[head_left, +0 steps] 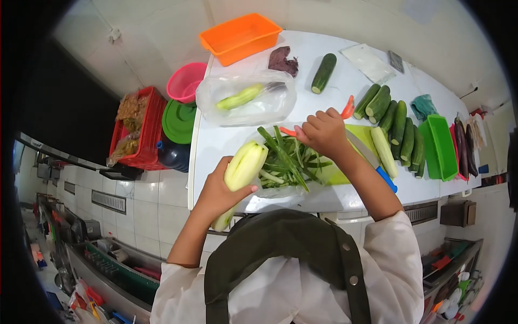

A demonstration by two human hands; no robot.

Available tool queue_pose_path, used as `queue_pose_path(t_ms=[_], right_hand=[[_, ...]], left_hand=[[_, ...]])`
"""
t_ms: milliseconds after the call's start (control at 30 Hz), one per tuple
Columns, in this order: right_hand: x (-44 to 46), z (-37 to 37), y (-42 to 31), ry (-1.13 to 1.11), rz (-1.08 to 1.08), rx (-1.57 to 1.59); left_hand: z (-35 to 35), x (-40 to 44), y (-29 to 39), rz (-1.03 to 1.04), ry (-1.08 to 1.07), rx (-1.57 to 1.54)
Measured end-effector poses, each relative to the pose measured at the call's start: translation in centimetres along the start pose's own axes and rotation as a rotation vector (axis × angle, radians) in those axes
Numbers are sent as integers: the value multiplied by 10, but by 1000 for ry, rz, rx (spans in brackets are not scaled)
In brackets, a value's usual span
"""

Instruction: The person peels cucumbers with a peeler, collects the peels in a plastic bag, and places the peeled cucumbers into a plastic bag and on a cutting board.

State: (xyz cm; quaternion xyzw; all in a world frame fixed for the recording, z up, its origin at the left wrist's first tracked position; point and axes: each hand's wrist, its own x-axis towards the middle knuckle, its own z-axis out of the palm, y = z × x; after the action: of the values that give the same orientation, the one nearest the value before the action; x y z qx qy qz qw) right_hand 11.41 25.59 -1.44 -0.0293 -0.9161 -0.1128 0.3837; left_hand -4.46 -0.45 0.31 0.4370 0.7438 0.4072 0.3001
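Observation:
My left hand [219, 183] is wrapped round a mostly peeled pale-green cucumber [244, 164], held tilted in front of the table edge. In my right hand [325, 132] is an orange peeler [348, 107], its ends showing either side of my closed fingers; the blade cannot be made out. The peeler is apart from the cucumber. Between my hands lies a heap of green peels [288, 162] on clear plastic. Under my right forearm, a knife with a blue handle [386, 180] rests on a yellow-green cutting board [362, 133]. Beside the board lies another peeled cucumber [383, 152].
Several unpeeled cucumbers [399, 123] lie to the right, beside a green basket [440, 147] and eggplants [465, 143]. A clear plastic bag [210, 102] holds a peeled piece at left. An orange tub [241, 40] stands at the back; a red crate [154, 116] is left of the table.

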Motion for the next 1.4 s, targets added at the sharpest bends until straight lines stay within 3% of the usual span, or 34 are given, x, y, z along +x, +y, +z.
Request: queue_pose_path(t_ms=[33,133,233,333,467,567,667,767,867,967,1067,1100,1167,1233,1400], right_hand=[[5,-8,-4,58,49,5],[22,-33,-14,-17,532,323],[41,-42,-35,-104,654,625],[47,-44,-47,-218,508,458],[46,-41,-44,-315,647,586],[21,-21,-25,-169,453,326],[-7,-12,-13,-377,576,347],[-7,-9,-15,-322,481,188],[8,-25,-23,-24,516,241],[-9,-26,-12,-362,797,290],[-37,-53,7,213,1174,844],[-50,-76,13,212,1326,800],[-57,-115,14,612,1496,840],[-88,-144,13,780,1551,823],[-205,-187,8,794,1704,667]], left_hand=[[0,-1,0,7,13,34],[1,0,6,-17,19,52],[6,-1,8,13,27,94],[8,-2,11,56,42,156],[6,-6,3,86,53,136],[-1,-10,-11,135,138,-37],[-27,-13,-3,129,206,-104],[-33,-8,1,189,244,-133],[-26,0,0,102,215,-375],[-16,8,4,-24,153,-721],[5,31,29,-48,-2,-1012],[18,39,44,-86,-35,-1046],[49,60,65,-143,-139,-1080],[95,87,77,-199,-198,-1123],[237,138,82,-479,-341,-1184]])
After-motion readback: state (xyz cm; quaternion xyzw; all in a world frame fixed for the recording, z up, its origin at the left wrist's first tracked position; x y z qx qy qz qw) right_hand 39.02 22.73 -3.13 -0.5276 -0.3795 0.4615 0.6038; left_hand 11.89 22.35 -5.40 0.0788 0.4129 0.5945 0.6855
